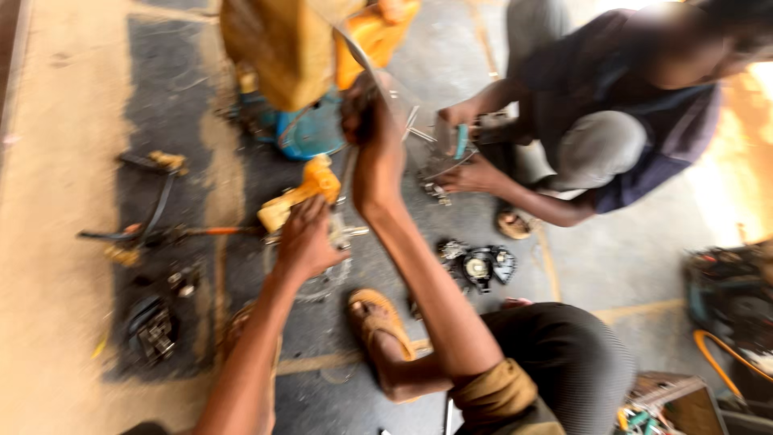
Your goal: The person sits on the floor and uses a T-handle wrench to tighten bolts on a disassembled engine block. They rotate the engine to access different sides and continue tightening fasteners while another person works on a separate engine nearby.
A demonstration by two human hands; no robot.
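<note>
The view is motion-blurred. My left hand [304,240] grips a yellow-handled tool [299,196] low over a metal part on the concrete floor. My right hand [369,121] is raised further away, closed around a thin metal piece next to a blue machine body [310,129] that sits under a yellow container [282,48]. My sandalled foot [382,322] rests just below the hands.
Another person [612,105] squats at the upper right, both hands on a small metal part [443,149]. A black engine piece [477,264] lies between us. Loose tools [153,201] and parts [151,326] lie on the left. A crate [672,403] stands lower right.
</note>
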